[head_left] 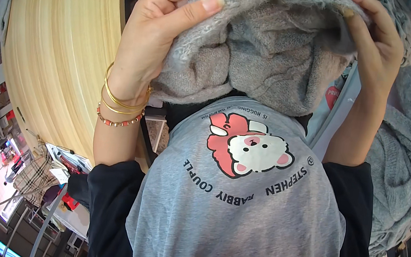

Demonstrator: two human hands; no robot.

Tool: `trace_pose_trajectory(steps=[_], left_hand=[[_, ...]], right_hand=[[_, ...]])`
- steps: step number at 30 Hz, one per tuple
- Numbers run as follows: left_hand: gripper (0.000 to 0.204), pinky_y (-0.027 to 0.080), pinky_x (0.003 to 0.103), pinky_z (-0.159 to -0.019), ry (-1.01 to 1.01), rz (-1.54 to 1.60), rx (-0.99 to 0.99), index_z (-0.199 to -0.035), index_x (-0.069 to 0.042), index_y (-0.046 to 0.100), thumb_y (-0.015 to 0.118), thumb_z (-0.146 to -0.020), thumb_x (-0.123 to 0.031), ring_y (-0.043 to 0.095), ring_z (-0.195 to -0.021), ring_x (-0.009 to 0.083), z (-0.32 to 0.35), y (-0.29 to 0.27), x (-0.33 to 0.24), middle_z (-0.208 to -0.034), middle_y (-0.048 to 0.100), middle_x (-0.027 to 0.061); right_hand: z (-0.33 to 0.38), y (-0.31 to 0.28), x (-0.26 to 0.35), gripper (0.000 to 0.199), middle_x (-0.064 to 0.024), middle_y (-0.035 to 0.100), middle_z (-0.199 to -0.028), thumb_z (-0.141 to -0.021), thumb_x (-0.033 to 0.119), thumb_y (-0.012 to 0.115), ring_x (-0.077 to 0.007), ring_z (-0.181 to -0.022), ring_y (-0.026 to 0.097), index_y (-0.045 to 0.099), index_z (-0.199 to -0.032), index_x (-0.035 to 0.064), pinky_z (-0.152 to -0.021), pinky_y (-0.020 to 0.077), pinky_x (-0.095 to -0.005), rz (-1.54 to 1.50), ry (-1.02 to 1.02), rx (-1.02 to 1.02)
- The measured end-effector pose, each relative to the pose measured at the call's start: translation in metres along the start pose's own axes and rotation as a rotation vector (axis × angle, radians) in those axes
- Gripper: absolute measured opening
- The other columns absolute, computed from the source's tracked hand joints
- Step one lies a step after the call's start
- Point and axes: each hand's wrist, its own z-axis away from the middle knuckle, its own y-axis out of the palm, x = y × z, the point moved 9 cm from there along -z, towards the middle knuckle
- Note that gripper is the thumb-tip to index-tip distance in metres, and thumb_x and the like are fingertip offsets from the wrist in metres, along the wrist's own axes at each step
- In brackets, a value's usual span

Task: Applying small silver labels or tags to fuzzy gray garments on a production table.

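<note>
A fuzzy grey knitted garment (276, 86) hangs between my two hands near the top of the head view, its folds drooping in front of my body. My left hand (172, 15) pinches its edge, the thumb lying on top of the knit. On the other side, my right hand (377, 43) grips the raised rim of the same garment, with the fingertips partly hidden behind the fabric. Between the hands the rim gapes, and the inside of the knit shows. The garment's upper part runs out of the picture.
To my left stretches a pale wooden table (56, 51). A heap of similar grey knits (406, 149) lies at my right. Beyond the table's near end are a checked cloth (39, 175) and a metal rail (48, 222).
</note>
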Motion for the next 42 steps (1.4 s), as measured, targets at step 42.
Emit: trace_pose_trajectory(steps=[42], left_hand=[[0.029, 0.045, 0.028, -0.098, -0.207, 0.386, -0.132, -0.114, 0.0, 0.067, 0.072, -0.089, -0.013, 0.062, -0.108, 0.0125, 0.011, 0.019, 0.04, -0.11, 0.07, 0.0072]], right_hand=[[0.041, 0.07, 0.005, 0.034, -0.0059, 0.065, -0.111, -0.081, -0.004, 0.069, -0.0112, -0.097, 0.065, 0.064, -0.114, -0.0017, -0.079, 0.0551, -0.0251, -0.174, 0.155, 0.364]])
